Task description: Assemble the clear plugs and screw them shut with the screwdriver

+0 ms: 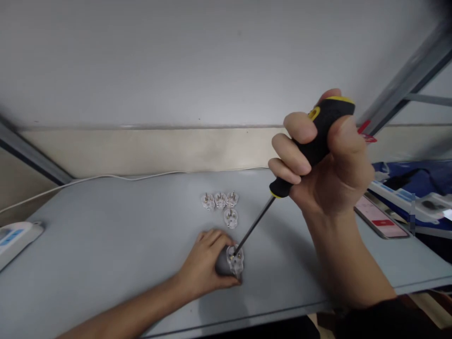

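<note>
My right hand (325,155) is wrapped round the black and yellow handle of a screwdriver (257,223), raised over the table. The long shaft slants down to the left, and its tip meets a clear plastic plug (236,266) lying on the tabletop. Thumb and fingers of my left hand (206,259) grip that plug at its near and far ends. Beyond it, several similar clear plugs with metal pins stand grouped: a row of them (220,200) at the back and a single plug (230,218) just in front.
A phone (381,216) with a lit screen lies at the right, beside white power strips (409,200) and a blue bin (427,176). Another white power strip (17,238) sits at the left edge. A thin white cable (141,178) runs along the table's back.
</note>
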{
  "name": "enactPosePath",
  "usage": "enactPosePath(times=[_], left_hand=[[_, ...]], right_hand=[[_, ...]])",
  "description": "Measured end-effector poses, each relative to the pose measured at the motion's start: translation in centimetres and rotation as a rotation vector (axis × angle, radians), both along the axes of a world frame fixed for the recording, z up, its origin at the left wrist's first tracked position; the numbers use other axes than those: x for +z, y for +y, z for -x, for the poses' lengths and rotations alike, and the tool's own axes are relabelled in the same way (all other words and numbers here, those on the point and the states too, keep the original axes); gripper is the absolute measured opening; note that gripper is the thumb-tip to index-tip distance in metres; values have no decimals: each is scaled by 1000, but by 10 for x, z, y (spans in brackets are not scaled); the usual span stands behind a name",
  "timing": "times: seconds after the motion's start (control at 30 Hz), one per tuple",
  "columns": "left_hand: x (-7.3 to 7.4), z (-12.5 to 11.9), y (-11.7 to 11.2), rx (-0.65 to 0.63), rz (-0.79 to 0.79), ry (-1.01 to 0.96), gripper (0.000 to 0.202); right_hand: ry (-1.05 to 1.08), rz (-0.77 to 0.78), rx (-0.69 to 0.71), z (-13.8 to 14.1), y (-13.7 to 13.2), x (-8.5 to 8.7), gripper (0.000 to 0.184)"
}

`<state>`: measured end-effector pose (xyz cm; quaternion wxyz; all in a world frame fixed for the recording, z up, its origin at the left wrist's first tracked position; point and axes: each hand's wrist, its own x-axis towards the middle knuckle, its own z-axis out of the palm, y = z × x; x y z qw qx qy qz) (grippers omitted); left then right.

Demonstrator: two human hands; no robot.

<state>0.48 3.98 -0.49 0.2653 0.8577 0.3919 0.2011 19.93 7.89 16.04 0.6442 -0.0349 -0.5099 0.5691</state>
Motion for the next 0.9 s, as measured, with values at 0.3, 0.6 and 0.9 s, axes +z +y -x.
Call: enactPosePath(times=[0.3, 0.6, 0.9], left_hand=[[0, 0, 0, 1, -9, 4, 62], [0, 0, 0, 0, 4, 7, 60], [0, -1, 0, 6, 1, 17, 61]], right_hand=[[-133, 14, 52, -7, 7, 2, 23], [-179, -3, 114, -7, 5, 4, 26], [-101, -65, -316, 9, -12, 3, 21]])
